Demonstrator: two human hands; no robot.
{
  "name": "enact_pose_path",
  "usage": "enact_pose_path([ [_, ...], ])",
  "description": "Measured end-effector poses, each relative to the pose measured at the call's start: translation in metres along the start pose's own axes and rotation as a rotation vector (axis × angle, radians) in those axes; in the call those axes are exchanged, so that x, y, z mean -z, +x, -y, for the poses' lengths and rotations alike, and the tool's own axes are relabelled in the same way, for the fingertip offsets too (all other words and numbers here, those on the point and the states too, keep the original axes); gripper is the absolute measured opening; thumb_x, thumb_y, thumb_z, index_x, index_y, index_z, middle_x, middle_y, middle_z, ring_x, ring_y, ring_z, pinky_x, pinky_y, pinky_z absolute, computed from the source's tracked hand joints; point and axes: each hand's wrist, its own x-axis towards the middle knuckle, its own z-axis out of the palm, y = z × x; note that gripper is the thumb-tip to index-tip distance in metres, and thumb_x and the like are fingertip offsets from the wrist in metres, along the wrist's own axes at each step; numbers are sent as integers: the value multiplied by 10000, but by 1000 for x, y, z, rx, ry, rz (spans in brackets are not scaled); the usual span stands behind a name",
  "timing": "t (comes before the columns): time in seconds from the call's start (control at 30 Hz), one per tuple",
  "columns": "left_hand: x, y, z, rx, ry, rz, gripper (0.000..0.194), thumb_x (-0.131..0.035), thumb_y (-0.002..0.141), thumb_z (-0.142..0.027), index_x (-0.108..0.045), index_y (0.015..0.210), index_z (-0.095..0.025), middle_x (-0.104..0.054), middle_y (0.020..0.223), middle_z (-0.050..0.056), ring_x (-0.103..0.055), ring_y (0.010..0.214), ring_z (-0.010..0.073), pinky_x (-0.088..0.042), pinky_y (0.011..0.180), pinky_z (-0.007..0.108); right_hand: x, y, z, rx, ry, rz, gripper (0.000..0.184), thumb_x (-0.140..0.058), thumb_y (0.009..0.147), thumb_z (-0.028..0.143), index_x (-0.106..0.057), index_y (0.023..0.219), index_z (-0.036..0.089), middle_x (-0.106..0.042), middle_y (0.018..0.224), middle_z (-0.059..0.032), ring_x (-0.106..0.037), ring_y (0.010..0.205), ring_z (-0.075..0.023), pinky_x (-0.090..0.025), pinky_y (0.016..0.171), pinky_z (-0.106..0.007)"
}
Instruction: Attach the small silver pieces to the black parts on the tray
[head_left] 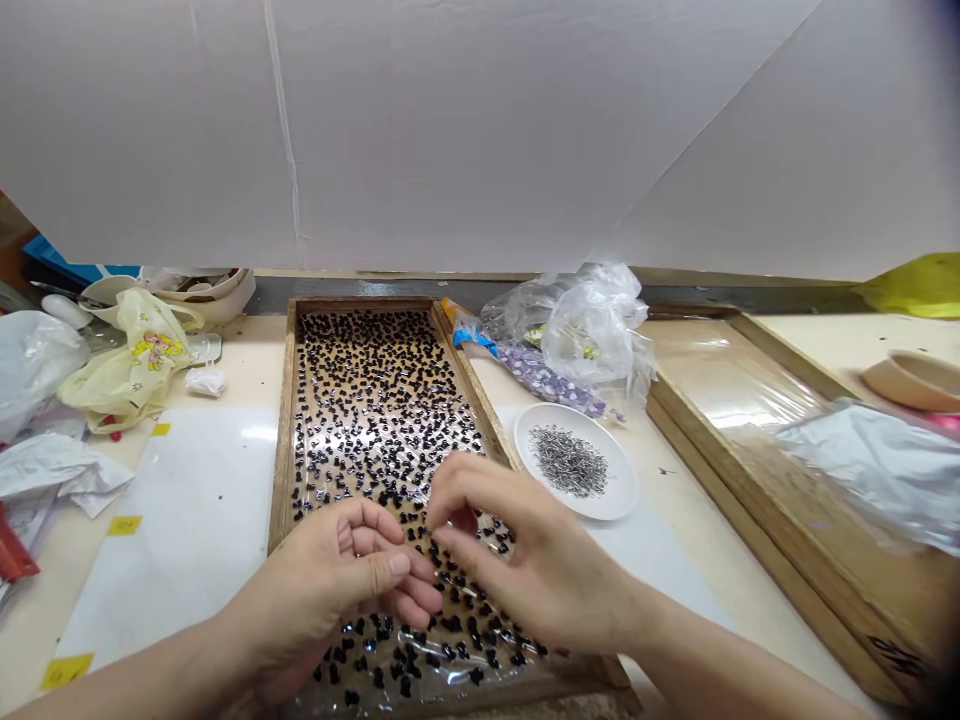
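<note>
My left hand (356,570) hovers over the near part of a wooden-framed tray (281,430), its fingers curled and the thumb laid against them. Whatever it holds, if anything, is hidden. Just to the right, my right hand (517,545) has thumb and forefinger tips brought together in a pinch; I cannot make out anything between them. Many small glossy black pieces (375,400) are spread across the clear film on the tray beneath both hands. A white plate (626,495) with a heap of thin metal pins (570,460) stands right of the tray.
Behind the plate lie a bag of purple-and-white chips (551,380) and crumpled clear plastic (592,315). More film-covered wooden frames (757,520) are stacked at the right, with a tan bowl (911,380) beyond. A yellow bag (127,365) lies at left. A white panel (465,140) hangs across the back.
</note>
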Motion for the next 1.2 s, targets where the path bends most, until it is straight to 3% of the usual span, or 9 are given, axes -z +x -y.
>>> enact_pose_path([
  [0.1, -2, -4, -3, 23, 5, -18, 253, -659, 728, -176, -520, 934, -132, -650, 990, 120, -644, 889, 189, -465, 843, 329, 19, 11, -22, -32, -158, -159, 104, -507, 793, 103, -556, 737, 176, -549, 728, -21, -496, 639, -118, -428, 567, -252],
  [0.23, -5, -5, -5, 62, 8, -29, 221, -626, 743, -142, -534, 942, -119, -651, 1005, 145, -640, 939, 215, -462, 876, 350, 35, 21, -65, -94, -466, -332, 107, -525, 791, 140, -582, 713, 184, -541, 731, -28, -483, 611, -126, -417, 588, -275],
  [0.33, -6, -4, -5, 73, -8, -31, 190, -623, 751, -151, -549, 922, -110, -665, 962, 147, -657, 883, 211, -487, 828, 340, 33, 26, -89, -86, -603, -290, 110, -519, 789, 149, -610, 736, 181, -555, 786, -48, -509, 665, -146, -417, 623, -286],
  [0.47, -5, -4, -5, 90, -18, -39, 180, -620, 764, -157, -557, 924, -106, -675, 926, 134, -667, 828, 189, -507, 776, 307, 26, 31, -101, -92, -750, -203, 143, -501, 800, 154, -636, 756, 169, -581, 860, -75, -526, 754, -177, -402, 637, -294],
  [0.8, -5, -2, -4, 130, -23, -22, 134, -537, 841, -219, -544, 915, -107, -691, 853, 124, -668, 700, 149, -519, 667, 264, 29, 34, -104, -136, -810, -69, 173, -493, 834, 182, -661, 800, 164, -578, 887, -78, -532, 817, -186, -404, 678, -288],
  [1.2, -5, 0, -3, 135, -13, -22, 169, -542, 840, -249, -534, 925, -104, -688, 837, 121, -659, 680, 141, -513, 660, 264, 27, 36, -109, -159, -803, -54, 182, -493, 826, 175, -674, 813, 160, -577, 879, -80, -539, 812, -184, -420, 687, -279],
])
